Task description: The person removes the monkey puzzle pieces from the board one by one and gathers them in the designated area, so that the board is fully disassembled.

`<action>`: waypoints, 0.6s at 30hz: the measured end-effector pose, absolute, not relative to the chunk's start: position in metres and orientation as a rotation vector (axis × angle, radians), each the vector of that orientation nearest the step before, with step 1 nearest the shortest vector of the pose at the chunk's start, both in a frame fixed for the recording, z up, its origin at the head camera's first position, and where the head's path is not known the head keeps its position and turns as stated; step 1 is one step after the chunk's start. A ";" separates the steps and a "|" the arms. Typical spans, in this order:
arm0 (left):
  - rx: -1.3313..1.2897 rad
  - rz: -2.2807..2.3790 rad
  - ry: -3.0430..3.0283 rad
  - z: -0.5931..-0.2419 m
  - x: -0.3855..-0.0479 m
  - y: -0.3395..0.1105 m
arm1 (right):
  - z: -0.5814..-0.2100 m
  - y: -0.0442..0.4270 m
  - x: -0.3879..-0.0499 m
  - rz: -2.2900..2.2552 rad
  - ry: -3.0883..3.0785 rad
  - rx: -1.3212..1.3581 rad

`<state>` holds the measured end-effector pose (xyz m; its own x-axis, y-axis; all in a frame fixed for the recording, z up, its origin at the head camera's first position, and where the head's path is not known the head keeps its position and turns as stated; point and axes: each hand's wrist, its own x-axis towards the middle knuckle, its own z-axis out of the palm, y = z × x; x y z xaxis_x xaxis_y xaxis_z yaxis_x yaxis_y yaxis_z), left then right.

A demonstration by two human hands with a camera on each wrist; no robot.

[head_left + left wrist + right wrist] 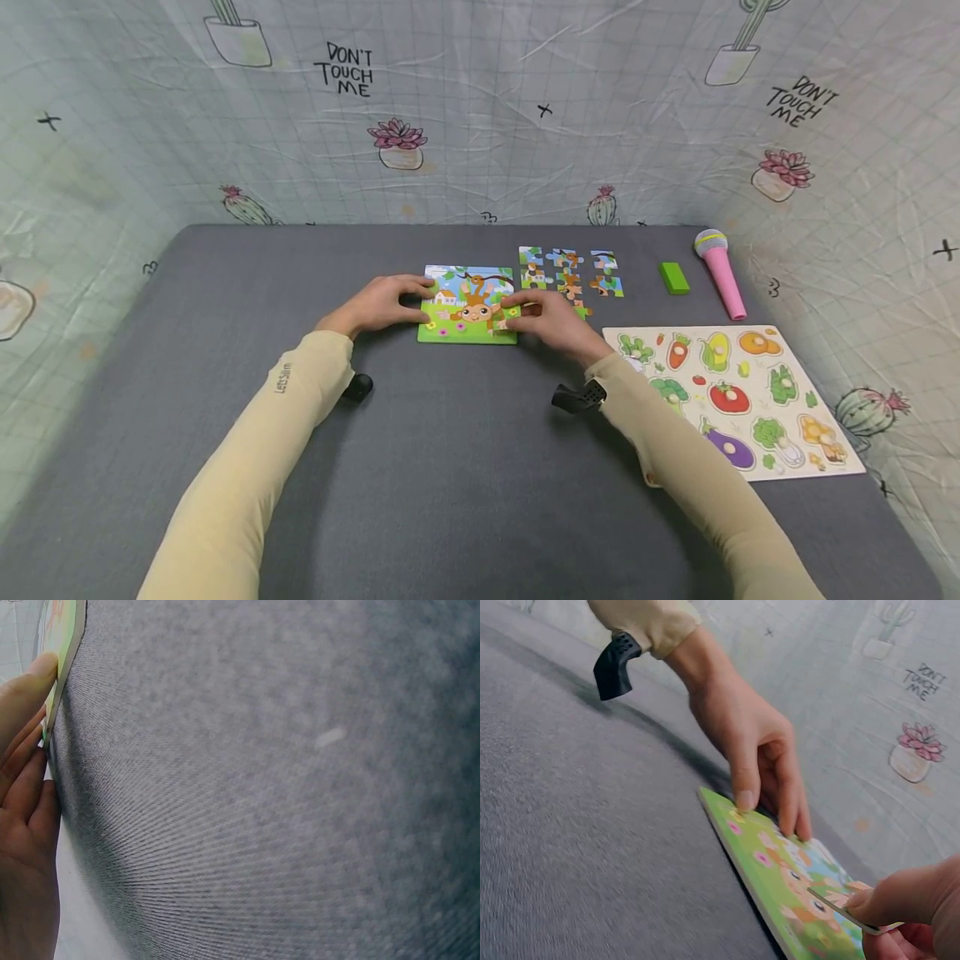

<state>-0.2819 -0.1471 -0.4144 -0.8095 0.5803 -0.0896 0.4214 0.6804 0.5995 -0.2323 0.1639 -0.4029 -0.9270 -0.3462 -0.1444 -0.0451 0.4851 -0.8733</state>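
Observation:
A jigsaw puzzle board with a cartoon monkey picture lies on the grey table. My left hand rests at its left edge, thumb and fingertips touching the border with little bend. Between thumb and fingers, my right hand pinches a small puzzle piece over the board's right side. That piece is tilted in the right wrist view, its far part hidden by the fingers. Several loose puzzle pieces lie behind the right hand, partly covered by it.
A green block and a pink toy microphone lie at the back right. In front of them is a vegetable peg board, partly under the right forearm. A patterned curtain stands behind the table.

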 end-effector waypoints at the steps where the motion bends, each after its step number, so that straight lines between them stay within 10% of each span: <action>1: 0.798 0.837 2.623 -0.414 -0.282 -0.147 | -0.402 0.167 -0.232 -1.425 2.432 -0.325; 18: 0.800 0.835 2.615 -0.416 -0.283 -0.147 | -0.399 0.283 -0.234 -1.373 2.529 0.040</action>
<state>-0.2830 -0.1467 -0.4158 -0.8072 0.5827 -0.0942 0.4203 0.6794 0.6015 -0.2336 0.2834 -0.3987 -0.9652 -0.0999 -0.2417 0.1483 0.5521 -0.8205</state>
